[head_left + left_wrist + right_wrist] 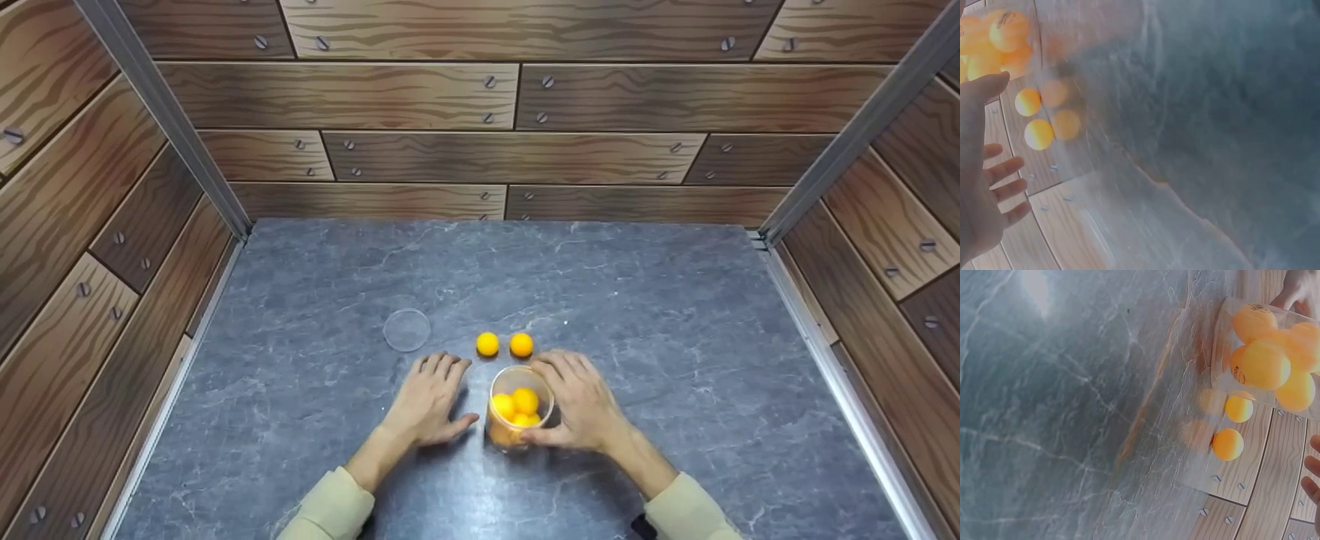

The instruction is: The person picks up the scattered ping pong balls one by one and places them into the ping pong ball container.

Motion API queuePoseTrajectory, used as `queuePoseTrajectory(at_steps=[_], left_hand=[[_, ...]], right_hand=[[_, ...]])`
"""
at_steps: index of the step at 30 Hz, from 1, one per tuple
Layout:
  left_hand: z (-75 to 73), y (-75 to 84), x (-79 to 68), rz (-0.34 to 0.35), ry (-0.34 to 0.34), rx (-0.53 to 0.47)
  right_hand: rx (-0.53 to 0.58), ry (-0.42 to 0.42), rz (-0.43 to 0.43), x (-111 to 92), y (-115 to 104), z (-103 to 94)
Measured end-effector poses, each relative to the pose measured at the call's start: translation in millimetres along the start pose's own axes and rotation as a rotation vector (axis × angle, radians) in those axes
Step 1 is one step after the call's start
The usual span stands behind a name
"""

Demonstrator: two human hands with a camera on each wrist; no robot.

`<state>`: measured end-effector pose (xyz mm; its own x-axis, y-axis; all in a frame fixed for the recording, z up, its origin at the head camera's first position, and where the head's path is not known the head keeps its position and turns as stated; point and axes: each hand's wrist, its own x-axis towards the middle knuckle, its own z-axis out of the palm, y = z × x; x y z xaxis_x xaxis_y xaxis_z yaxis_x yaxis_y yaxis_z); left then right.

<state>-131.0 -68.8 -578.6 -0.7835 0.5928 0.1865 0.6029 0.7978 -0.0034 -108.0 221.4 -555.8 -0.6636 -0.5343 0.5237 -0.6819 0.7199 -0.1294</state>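
Note:
A clear plastic jar (510, 436) with several orange ping-pong balls (523, 401) inside stands upright, its round mouth uncovered. My right hand (581, 405) holds it from the right, with the thumb across the near side and the fingers by the far rim. To the left of the jar, my left hand (431, 401) is open and holds nothing, its fingers extended and its thumb pointing toward the jar. Just beyond the jar lie two loose balls, a left one (487, 344) and a right one (521, 345). The balls also show in both wrist views.
A thin transparent round lid (407, 330) lies flat beyond my left hand. The dark grey marbled tabletop (300, 300) is bordered by wood-patterned panels (420, 157) at the back and both sides, with metal rails (832, 375) along the side edges.

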Motion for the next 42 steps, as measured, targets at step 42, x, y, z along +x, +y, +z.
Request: queuePoseTrajectory(at_steps=[42], left_hand=[[32.8, -2.4, 64.5, -0.136, -0.027, -0.183]], right_hand=[[-0.014, -0.003, -0.003, -0.4, -0.2, -1.6]])
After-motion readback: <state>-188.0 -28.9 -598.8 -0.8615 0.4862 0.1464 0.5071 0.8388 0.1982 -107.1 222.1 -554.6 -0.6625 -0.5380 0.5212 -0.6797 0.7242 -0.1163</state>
